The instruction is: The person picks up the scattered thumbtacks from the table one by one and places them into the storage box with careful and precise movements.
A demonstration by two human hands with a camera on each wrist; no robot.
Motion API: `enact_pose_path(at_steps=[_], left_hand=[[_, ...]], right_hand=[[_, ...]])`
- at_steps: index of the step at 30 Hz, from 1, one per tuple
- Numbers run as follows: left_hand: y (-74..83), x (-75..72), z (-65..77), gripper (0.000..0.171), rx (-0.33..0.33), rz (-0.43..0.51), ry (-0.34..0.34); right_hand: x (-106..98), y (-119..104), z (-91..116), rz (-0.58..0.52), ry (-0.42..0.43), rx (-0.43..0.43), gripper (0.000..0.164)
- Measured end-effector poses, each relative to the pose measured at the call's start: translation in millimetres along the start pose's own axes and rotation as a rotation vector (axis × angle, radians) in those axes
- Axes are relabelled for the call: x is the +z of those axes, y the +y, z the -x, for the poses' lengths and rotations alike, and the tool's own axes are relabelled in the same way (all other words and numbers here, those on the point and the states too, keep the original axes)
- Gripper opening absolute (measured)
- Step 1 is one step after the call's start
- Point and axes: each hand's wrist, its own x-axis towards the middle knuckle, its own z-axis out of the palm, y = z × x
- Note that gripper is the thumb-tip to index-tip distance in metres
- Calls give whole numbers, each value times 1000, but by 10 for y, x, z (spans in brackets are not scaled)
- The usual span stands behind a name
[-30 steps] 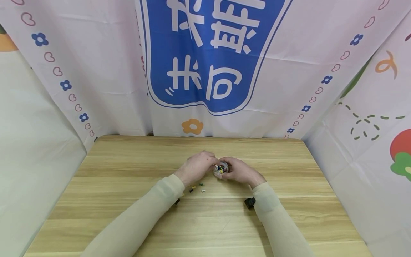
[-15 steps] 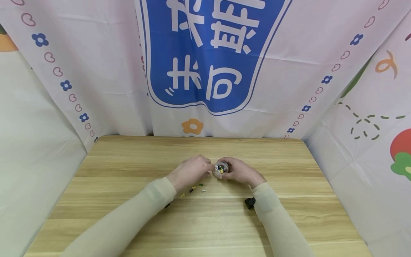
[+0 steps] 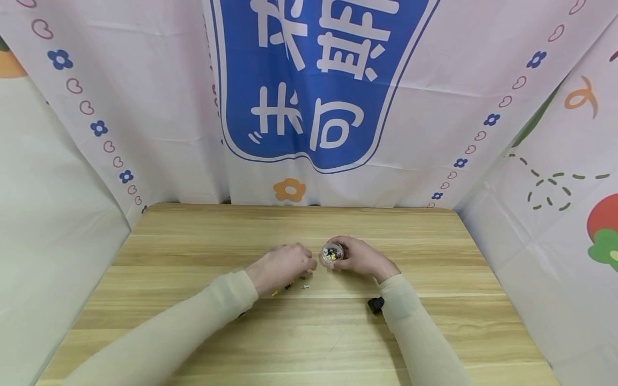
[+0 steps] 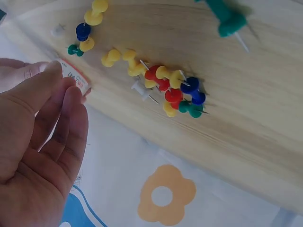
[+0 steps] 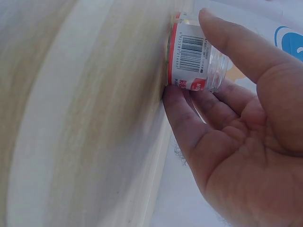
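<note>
A small clear jar (image 3: 332, 254) of colourful push pins stands on the table, its mouth up. My right hand (image 3: 359, 258) grips it from the right, and in the right wrist view thumb and fingers curl around its barcode label (image 5: 189, 54). My left hand (image 3: 282, 265) hovers just left of the jar, fingers loosely bent, thumb near the index finger; nothing shows between them in the left wrist view. Loose push pins lie below it, among them a white pin (image 3: 305, 287) and a yellow pin (image 3: 274, 293). The left wrist view shows a cluster with a red pin (image 4: 157, 78) and a large green pin (image 4: 227, 21).
The wooden table (image 3: 434, 332) reaches back to a printed cloth (image 3: 183, 107) hanging behind it, with more cloth at both sides. A small black object (image 3: 375, 305) sits beside my right wrist.
My left hand has drawn back from the jar's mouth, moving left and toward me over the loose pins. My right hand and the jar have stayed in place.
</note>
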Motion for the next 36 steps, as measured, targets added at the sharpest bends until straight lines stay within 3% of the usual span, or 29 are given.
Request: enact_pose_path(at_steps=[13, 28, 36], left_hand=[[38, 66, 40, 5, 15, -103, -57], [11, 137, 10, 13, -24, -59, -59], [6, 124, -15, 22, -55, 57, -1]], right_hand=[[4, -4, 2, 1, 6, 6, 55], [5, 1, -2, 7, 5, -9, 56], [6, 6, -13, 5, 4, -15, 55]])
